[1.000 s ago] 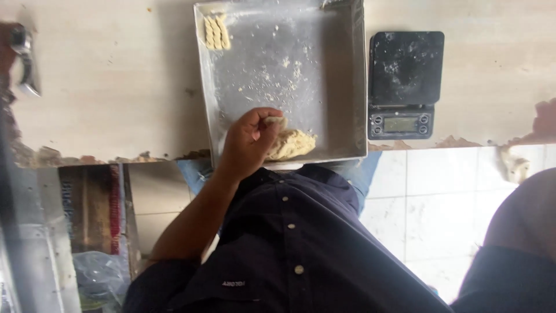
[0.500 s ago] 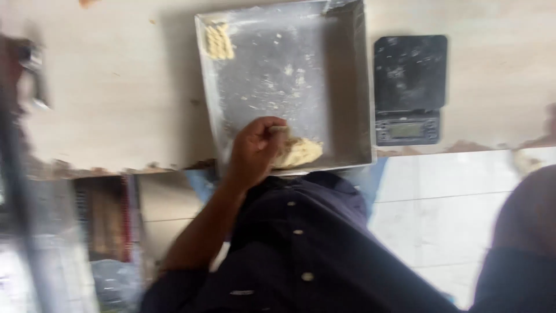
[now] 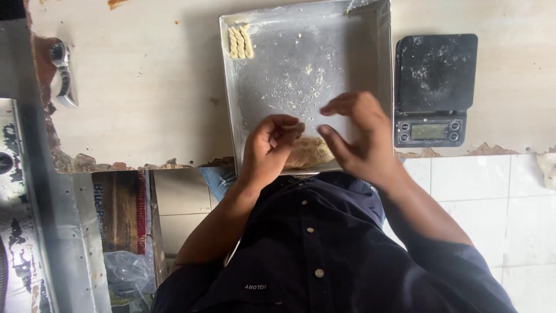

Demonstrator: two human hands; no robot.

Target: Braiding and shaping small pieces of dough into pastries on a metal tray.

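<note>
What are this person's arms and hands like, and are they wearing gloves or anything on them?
No gloves: the left hand and right hand are both bare, with no rings or watch showing on them. The forearms are bare too. A dark navy button-up shirt with pale buttons covers the body, its sleeves ending above the elbows.

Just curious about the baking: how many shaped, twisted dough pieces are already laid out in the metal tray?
3, side by side in the tray's far left corner: twisted dough pieces. The hands cover part of the tray, so more could be hidden.
</note>
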